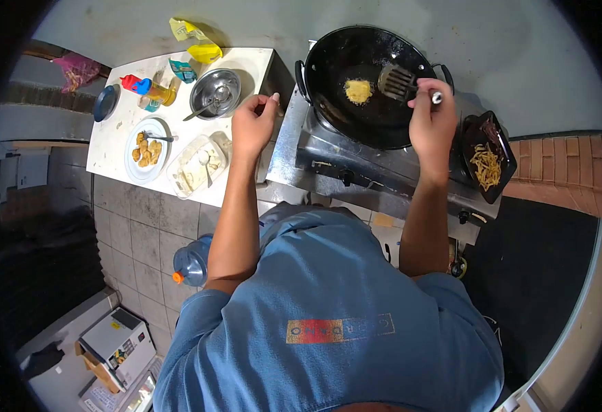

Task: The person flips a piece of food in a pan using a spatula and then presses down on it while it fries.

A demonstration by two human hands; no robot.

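Note:
My right hand [430, 127] is closed around the handle of a slotted spatula [398, 84]. The spatula's broad head is over the black wok [345, 127], to the right of a yellow piece of frying food [359, 90]. Oil glistens around that piece. My left hand [253, 127] hovers between the white table and the stove, its fingers loosely curled and nothing visible in them. Nearest to it are a steel bowl [229, 82] with a spoon [201, 110] in it and a clear plastic tub [177, 180] holding pale batter-like food and another spoon [207, 168].
Fried pieces and a fork lie on a white plate [151, 127]. Red [129, 82] and yellow [164, 95] bottles, packets and a dark bowl [106, 103] stand further back. A black tray [503, 175] of fries sits right of the gas stove [383, 168]. A water jug [192, 261] is on the floor.

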